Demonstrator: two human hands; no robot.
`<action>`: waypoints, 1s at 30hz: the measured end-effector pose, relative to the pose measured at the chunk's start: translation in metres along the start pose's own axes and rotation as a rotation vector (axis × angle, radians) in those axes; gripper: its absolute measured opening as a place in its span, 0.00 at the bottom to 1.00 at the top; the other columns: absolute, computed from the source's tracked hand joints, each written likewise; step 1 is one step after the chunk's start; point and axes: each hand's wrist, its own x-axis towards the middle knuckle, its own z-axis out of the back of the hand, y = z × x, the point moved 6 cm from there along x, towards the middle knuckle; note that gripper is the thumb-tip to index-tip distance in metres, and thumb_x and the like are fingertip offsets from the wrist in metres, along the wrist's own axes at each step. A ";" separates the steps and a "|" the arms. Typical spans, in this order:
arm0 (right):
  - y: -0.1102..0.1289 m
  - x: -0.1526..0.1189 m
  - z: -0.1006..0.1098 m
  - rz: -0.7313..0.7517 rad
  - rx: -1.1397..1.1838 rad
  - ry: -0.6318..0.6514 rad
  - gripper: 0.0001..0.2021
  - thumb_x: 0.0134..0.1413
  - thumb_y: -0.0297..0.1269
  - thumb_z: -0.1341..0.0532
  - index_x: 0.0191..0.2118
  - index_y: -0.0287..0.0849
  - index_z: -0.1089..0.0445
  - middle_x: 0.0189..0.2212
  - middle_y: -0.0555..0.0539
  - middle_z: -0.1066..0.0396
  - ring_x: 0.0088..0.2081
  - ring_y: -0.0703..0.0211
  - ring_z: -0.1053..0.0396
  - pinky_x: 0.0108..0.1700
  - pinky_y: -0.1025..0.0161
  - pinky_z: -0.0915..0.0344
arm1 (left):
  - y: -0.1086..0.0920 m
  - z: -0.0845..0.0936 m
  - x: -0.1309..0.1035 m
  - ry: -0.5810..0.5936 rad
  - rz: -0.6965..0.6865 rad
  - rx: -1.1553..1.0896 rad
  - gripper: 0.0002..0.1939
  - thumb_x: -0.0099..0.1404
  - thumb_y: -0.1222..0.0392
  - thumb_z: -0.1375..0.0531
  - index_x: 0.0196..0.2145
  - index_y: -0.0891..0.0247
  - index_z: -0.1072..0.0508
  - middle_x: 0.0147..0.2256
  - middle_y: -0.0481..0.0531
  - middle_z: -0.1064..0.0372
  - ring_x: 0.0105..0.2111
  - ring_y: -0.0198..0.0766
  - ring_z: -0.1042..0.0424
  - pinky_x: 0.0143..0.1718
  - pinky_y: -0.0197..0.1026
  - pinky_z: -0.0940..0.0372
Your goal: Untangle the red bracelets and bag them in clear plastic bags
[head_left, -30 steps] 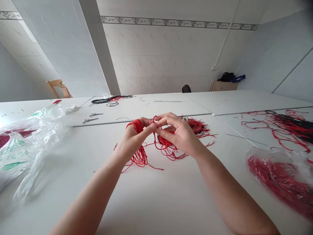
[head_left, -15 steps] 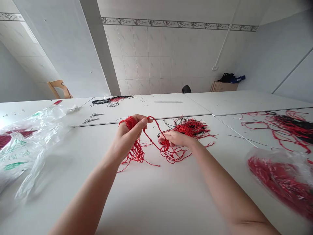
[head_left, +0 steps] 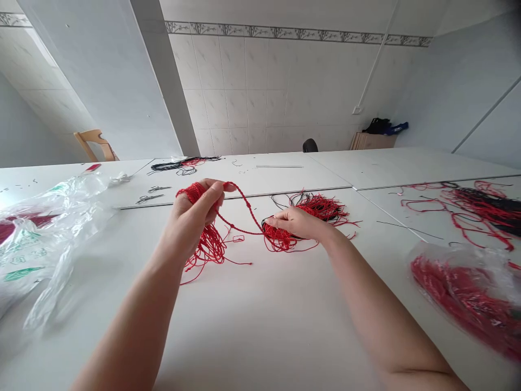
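Note:
My left hand is closed, thumb against the fingers, on a bundle of red braided cords. The cords wrap over its knuckles, and their ends hang to the table. From its fingertips a looped red cord stretches right to a pile of red and black cords. My right hand rests on the near side of that pile, its fingers closed over red cords there. The exact grip of its fingertips is partly hidden.
A clear plastic bag lies at left, and another bag with red cords at right. Black and red cords lie behind it. Small scissors and a black cord bundle sit farther back on the white table.
My left hand has moved left with its bundle, drawing the looped cord out longer. My right hand has stayed near the pile, now slightly higher in view.

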 end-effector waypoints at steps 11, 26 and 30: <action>0.009 -0.013 0.048 0.193 0.988 -0.437 0.34 0.46 0.63 0.28 0.24 0.46 0.52 0.21 0.59 0.58 0.20 0.68 0.62 0.21 0.65 0.57 | 0.010 -0.005 -0.001 0.299 0.093 0.103 0.13 0.65 0.58 0.32 0.23 0.61 0.25 0.20 0.46 0.47 0.18 0.32 0.48 0.17 0.37 0.54; -0.024 -0.037 0.094 0.277 0.189 -1.170 0.27 0.63 0.61 0.42 0.23 0.46 0.46 0.20 0.54 0.45 0.24 0.63 0.45 0.28 0.63 0.45 | -0.031 0.029 0.002 -0.021 -0.141 0.100 0.25 0.70 0.57 0.37 0.18 0.60 0.41 0.21 0.46 0.55 0.19 0.30 0.55 0.19 0.41 0.60; -0.014 -0.031 0.082 0.190 -0.095 -0.939 0.21 0.66 0.53 0.42 0.26 0.44 0.35 0.21 0.53 0.38 0.24 0.63 0.45 0.31 0.61 0.46 | -0.033 0.028 0.000 -0.041 -0.150 0.150 0.24 0.69 0.58 0.38 0.18 0.61 0.40 0.21 0.45 0.54 0.20 0.31 0.54 0.19 0.40 0.58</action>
